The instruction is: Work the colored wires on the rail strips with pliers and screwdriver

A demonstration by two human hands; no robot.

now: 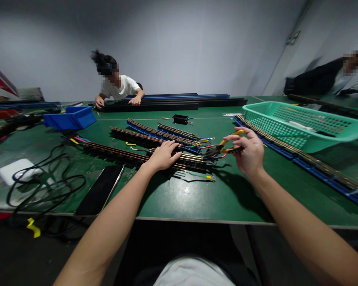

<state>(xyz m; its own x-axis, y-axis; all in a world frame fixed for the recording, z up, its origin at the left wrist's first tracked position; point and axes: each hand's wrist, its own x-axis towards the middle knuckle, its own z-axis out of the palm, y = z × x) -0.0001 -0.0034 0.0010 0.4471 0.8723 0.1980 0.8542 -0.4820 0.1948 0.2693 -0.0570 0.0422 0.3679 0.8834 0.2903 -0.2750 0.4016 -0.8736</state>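
Observation:
My left hand (164,155) lies flat, fingers stretched out, on a long dark strip with brass rails (131,155) on the green table (197,198). My right hand (248,151) is closed around yellow-handled pliers (226,147), held just above the strip's right end where red, blue and green wires (205,146) come out. More rail strips (161,133) lie behind, side by side. A green wire with a yellow end (201,175) lies loose in front of my left hand.
A phone (100,190) and a white charger with black cables (18,171) lie at the left. A blue bin (70,117) stands at the back left, a teal basket (301,123) at the right. A person in white across the table touches long black channels (173,104). Another person sits far right.

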